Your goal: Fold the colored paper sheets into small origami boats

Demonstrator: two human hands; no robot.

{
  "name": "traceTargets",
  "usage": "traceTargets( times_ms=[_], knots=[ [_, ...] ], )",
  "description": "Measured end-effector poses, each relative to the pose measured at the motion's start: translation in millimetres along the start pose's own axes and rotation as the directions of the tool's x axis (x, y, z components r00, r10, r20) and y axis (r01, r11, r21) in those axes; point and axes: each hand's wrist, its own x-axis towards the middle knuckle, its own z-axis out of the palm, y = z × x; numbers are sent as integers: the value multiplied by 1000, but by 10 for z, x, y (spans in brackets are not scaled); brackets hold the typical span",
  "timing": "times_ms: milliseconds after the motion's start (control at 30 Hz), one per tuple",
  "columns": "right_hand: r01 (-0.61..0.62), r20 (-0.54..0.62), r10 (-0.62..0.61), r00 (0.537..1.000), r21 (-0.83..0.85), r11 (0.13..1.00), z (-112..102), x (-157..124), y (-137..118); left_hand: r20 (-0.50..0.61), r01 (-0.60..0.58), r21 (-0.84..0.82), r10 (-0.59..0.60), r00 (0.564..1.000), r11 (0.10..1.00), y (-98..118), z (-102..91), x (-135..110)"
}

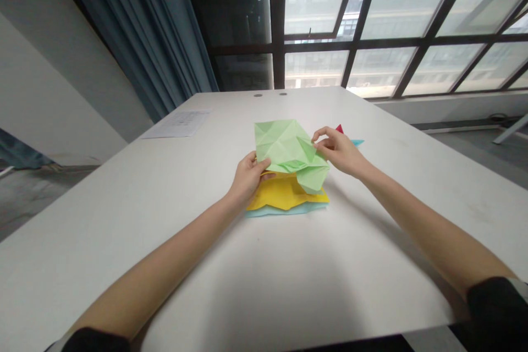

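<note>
The left hand [248, 179] pinches creased green paper [282, 143] by its left edge above yellow paper [274, 192] on a tabletop [157, 198]; the right hand [336, 149] nips its right side. Light, even tension should prevent tearing.

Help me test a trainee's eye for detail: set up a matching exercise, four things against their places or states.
1. creased light green paper sheet
2. yellow paper sheet
3. rectangular white printed paper
4. pleated blue fabric curtain

A. left of the dark-framed window
B. light blue paper showing along its near edge
C. on the white table, by its left edge
D. between the left hand and right hand

Pairs: 1-D; 2-B; 3-C; 4-A
</note>
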Motion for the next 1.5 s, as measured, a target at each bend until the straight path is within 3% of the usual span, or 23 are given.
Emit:
traceTargets(
  times_ms=[200, 300, 367, 433, 500, 600, 700, 867, 967, 1233, 1367, 1500],
  knots=[
    [-83, 103, 84, 991, -12, 996, 87, -42, -88, -38, -63, 23, 64, 997, 998, -39, -5, 18],
    [-73, 57, 77, 995, -65, 995, 97, -53, -110, -35, -174, 117, 179, 983, 978, -90, -36, 44],
    [-70, -8, 69, 998, -108, 992, 98, -51, -99, -4, -299, 228, 308, 951, 926, -126, -59, 49],
    [-73, -39, 70, 997, -80, 994, 100, -43, -73, 58, -434, 374, 446, 893, 820, -148, -78, 35],
    [-75, -26, 75, 997, 8, 997, 104, -32, -47, 163, -538, 532, 544, 823, 654, -149, -90, 1],
    [-97, -20, 100, 995, 124, 988, 116, -22, -44, 344, -632, 679, 598, 724, 374, -123, -88, -62],
    [-135, -10, 141, 990, 221, 966, 135, -26, -86, 450, -687, 693, 612, 650, 220, -100, -76, -94],
    [-213, 58, 206, 977, 378, 901, 167, -43, -149, 459, -709, 685, 656, 599, 169, -81, -76, -97],
    [-271, 95, 256, 962, 458, 847, 176, -47, -153, 477, -704, 699, 651, 591, 126, -59, -73, -126],
    [-320, 130, 294, 947, 474, 821, 186, -48, -161, 479, -636, 762, 557, 679, 120, -3, -51, -187],
    [-323, 81, 320, 944, 438, 839, 153, -14, -104, 535, -687, 719, 551, 641, 101, 120, -88, -159],
    [-357, 61, 383, 922, 518, 777, 64, 16, 28, 588, -740, 666, 543, 599, 95, 310, -128, -181]
  ],
)
